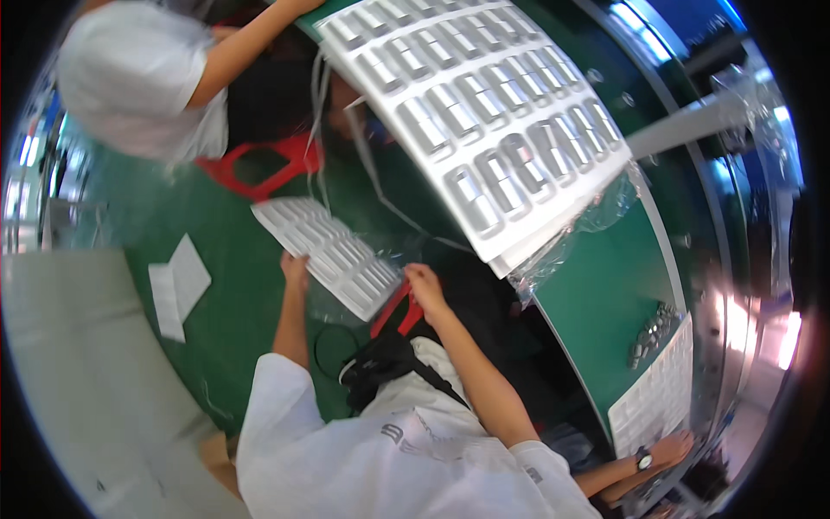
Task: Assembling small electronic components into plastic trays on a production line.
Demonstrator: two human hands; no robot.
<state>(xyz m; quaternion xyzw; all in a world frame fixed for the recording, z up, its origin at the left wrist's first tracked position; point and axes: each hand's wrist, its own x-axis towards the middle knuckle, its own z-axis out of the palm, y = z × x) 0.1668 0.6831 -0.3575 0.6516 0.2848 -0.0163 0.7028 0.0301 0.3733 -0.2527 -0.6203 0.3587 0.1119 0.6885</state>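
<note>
My left hand point(295, 268) grips the near left edge of a white moulded plastic tray point(333, 257) with rows of long recesses. At the tray's right end, the closed fingers of my right hand point(424, 285) hold its edge. The tray hangs tilted above the green floor, and its recesses look bare of parts. Up and to the right, a stack of similar white trays point(510, 253) stands on a green table point(596, 277). Silver oblong parts point(471, 195) fill the rows of its top tray, which neither hand touches.
A red stool point(259, 169) stands near a person in a white shirt point(138, 82). Clear plastic wrap point(562, 246) hangs off the stack. Lower right lie small metal parts point(653, 333) and another tray point(648, 389), beside another person's hands point(670, 450). White sheets point(177, 285) lie on the floor.
</note>
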